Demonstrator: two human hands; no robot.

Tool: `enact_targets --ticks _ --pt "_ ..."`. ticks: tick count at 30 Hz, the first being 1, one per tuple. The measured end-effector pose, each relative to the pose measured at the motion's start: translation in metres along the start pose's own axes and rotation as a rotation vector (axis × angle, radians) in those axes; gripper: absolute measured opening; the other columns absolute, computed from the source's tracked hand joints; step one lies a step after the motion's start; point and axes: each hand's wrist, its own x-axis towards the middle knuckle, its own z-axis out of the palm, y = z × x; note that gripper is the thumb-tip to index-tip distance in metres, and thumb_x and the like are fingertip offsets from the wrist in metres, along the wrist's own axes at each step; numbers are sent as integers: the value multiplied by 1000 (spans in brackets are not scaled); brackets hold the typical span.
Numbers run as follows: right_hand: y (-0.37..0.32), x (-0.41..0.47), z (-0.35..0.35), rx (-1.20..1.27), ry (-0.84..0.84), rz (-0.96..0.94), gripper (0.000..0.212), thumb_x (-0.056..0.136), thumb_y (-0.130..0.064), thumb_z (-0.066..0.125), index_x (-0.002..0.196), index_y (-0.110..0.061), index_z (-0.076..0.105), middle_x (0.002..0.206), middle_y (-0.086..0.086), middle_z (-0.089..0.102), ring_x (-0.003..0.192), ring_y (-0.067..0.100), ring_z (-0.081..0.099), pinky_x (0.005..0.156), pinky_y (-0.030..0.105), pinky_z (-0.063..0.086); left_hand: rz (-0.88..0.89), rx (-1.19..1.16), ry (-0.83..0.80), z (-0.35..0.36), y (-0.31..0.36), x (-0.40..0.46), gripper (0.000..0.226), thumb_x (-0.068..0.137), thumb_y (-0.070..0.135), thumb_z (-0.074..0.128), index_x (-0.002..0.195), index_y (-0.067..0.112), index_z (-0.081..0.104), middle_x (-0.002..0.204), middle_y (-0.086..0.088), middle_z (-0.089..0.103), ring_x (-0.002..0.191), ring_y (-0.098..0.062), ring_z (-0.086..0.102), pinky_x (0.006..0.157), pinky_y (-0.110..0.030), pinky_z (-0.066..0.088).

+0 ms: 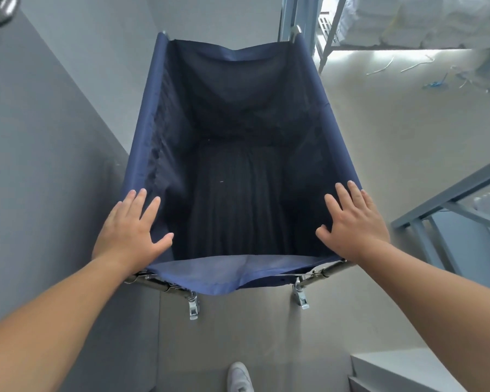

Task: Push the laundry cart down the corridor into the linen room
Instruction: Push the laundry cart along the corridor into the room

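resting flat with fingers spread, the left hand [130,230] lies on the near left corner of the laundry cart [238,154], gripping nothing. the right hand [354,222] lies likewise splayed on the near right corner. the navy cart fills the centre of the frame, its bag holding nothing. no readable writing shows.
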Motion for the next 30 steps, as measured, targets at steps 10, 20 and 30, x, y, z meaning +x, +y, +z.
enact_targets --ticks 10,20,30 --pt "-2 70 -8 37 30 38 76 84 -63 29 147 -21 31 161 11 20 150 30 5 121 43 6 33 -31 18 4 -22 85 84 82 68 40 149 19 26 158 -11 21 145 -24 9 118 -41 13" --pt "-2 133 -11 62 49 48 76 84 -64 30 146 -20 34 160 12 25 149 32 9 121 45 10 45 -25 17 2 -33 150 83 82 65 45 148 17 30 157 -12 24 145 -25 10 118 -41 14" --pt "7 229 -19 63 67 24 76 83 -65 29 144 -20 38 158 13 28 148 32 13 120 45 12 26 -45 34 2 -41 235 83 82 61 53 146 13 34 155 -15 28 145 -27 15 116 -44 18"
